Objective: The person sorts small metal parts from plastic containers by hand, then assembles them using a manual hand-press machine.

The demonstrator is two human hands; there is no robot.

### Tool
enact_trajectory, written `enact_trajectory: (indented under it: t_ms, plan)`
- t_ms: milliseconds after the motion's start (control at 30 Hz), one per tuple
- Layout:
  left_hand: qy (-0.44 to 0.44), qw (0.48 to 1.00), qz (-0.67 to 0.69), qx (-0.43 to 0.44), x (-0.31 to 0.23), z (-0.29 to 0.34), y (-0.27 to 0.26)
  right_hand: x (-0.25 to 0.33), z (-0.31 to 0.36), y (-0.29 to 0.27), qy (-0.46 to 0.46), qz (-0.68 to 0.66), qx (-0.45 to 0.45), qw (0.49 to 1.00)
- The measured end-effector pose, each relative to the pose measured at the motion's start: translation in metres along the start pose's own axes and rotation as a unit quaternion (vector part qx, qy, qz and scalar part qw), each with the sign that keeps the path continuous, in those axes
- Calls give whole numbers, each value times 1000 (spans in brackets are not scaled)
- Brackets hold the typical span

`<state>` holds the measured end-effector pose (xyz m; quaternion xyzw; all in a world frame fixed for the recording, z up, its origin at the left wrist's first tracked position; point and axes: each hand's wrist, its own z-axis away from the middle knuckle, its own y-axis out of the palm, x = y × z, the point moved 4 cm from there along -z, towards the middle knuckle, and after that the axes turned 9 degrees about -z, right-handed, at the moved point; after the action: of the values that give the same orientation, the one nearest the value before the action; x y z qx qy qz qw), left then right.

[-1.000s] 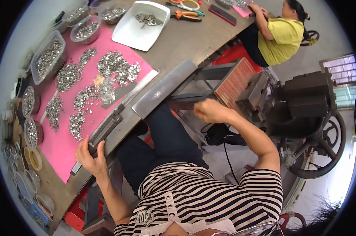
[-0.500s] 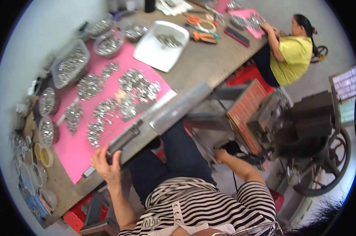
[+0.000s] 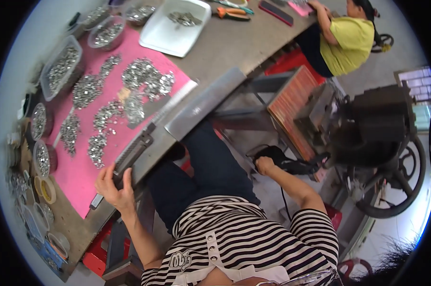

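Note:
My left hand is at the near end of a long dark metal bar, which lies along the table's front edge. Its fingers reach over the far side and the thumb presses the near side. Beyond the bar, piles of small shiny metal pieces are spread on a pink sheet. Low on my right, my right hand is curled closed against a black object with a thin cord. What its fingers hold, if anything, is hidden.
Plastic tubs of metal pieces line the table's left side, near tape rolls. A white tray and orange-handled pliers sit farther back. A co-worker in yellow sits at far right. A dark machine with a handwheel stands right.
The view has shifted, so the table and its contents sit farther left and higher. My left hand stays at the bar's end. My right hand stays by the black object, a little higher in view.

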<state>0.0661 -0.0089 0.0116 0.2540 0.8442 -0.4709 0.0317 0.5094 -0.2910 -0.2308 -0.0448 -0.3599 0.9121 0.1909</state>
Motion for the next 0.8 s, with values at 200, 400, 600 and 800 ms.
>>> enact_trajectory:
  t_ms: [200,400,600,800]
  plan:
    - [101,964,241,-44,-53,17,6,5,60,-7,-34,-139,-128,981]
    - [150,879,385,239,-179,64,86,7,105,-28,-98,-243,-270,927]
    - [205,776,442,401,-248,151,176,12,132,-45,-119,-327,-338,874]
    - [360,745,260,497,-286,190,193,18,150,-61,-100,-361,-356,856]
